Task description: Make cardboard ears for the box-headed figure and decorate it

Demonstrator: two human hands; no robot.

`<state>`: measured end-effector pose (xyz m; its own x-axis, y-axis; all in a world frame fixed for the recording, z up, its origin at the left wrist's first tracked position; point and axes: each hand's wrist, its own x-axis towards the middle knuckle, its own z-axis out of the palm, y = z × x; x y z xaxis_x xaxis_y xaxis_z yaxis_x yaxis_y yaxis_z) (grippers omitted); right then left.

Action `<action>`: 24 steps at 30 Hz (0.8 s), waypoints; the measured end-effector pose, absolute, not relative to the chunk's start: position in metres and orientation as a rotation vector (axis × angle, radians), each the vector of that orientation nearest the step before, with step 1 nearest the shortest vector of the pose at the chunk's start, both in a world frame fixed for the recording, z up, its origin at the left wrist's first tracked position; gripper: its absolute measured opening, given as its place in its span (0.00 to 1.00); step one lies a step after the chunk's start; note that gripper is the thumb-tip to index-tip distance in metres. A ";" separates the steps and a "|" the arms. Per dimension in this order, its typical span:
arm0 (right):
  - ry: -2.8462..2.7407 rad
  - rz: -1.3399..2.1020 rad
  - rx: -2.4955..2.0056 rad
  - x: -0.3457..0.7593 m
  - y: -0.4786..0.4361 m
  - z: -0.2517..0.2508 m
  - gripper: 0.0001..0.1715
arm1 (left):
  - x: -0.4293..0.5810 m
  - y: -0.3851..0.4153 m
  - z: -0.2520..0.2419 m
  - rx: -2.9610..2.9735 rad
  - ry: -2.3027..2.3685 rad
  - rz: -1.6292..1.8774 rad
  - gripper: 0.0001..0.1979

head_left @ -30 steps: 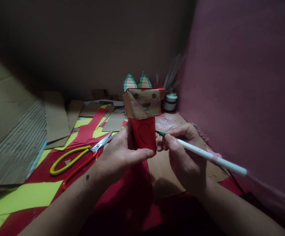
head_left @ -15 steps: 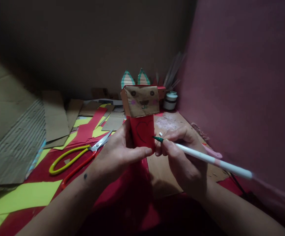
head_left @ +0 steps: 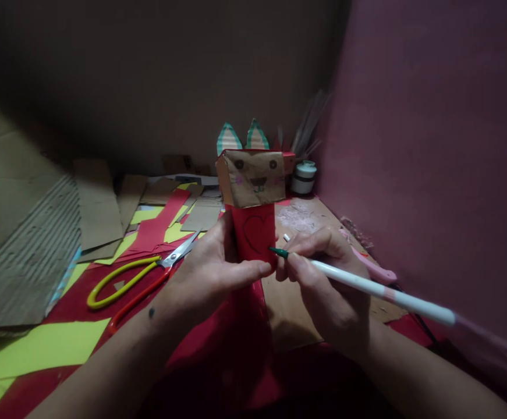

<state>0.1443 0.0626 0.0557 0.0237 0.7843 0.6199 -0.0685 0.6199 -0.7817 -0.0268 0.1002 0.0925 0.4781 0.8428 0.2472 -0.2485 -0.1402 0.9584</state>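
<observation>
A paper animal puppet stands upright in the middle, with a brown boxy head, a drawn face and two green-edged ears. Its red body bears a dark heart outline, open on the lower right side. My left hand is wrapped round the body from the left, thumb across its lower front. In my right hand is a white marker, its green tip touching or very close to the red paper at the heart's lower right. A small white stick-like end pokes out above the right fingers.
Scissors with yellow and red handles lie open left of my left hand. Cardboard pieces and red and yellow paper cover the left side. A white jar stands behind; a pink-handled tool lies right. A pink wall rises at right.
The marker tip has moved slightly down and left along the red body, and my right hand with it. The puppet's head has shifted a touch to the right.
</observation>
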 end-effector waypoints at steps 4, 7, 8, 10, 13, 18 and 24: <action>-1.428 0.739 -0.635 0.144 0.061 0.057 0.07 | -0.027 0.100 0.092 1.412 0.629 1.041 0.24; -1.442 0.740 -0.611 0.144 0.061 0.060 0.08 | -0.028 0.100 0.092 1.407 0.631 1.036 0.24; -1.441 0.743 -0.606 0.144 0.061 0.060 0.08 | -0.028 0.100 0.092 1.402 0.626 1.033 0.24; -1.444 0.741 -0.614 0.143 0.062 0.061 0.09 | -0.027 0.099 0.092 1.395 0.625 1.036 0.24; -1.448 0.729 -0.631 0.142 0.063 0.061 0.09 | -0.027 0.099 0.094 1.396 0.634 1.055 0.24; -1.458 0.713 -0.637 0.143 0.062 0.059 0.07 | -0.025 0.098 0.096 1.408 0.677 1.048 0.24; -1.479 0.697 -0.623 0.144 0.062 0.058 0.08 | -0.025 0.098 0.095 1.398 0.652 1.052 0.24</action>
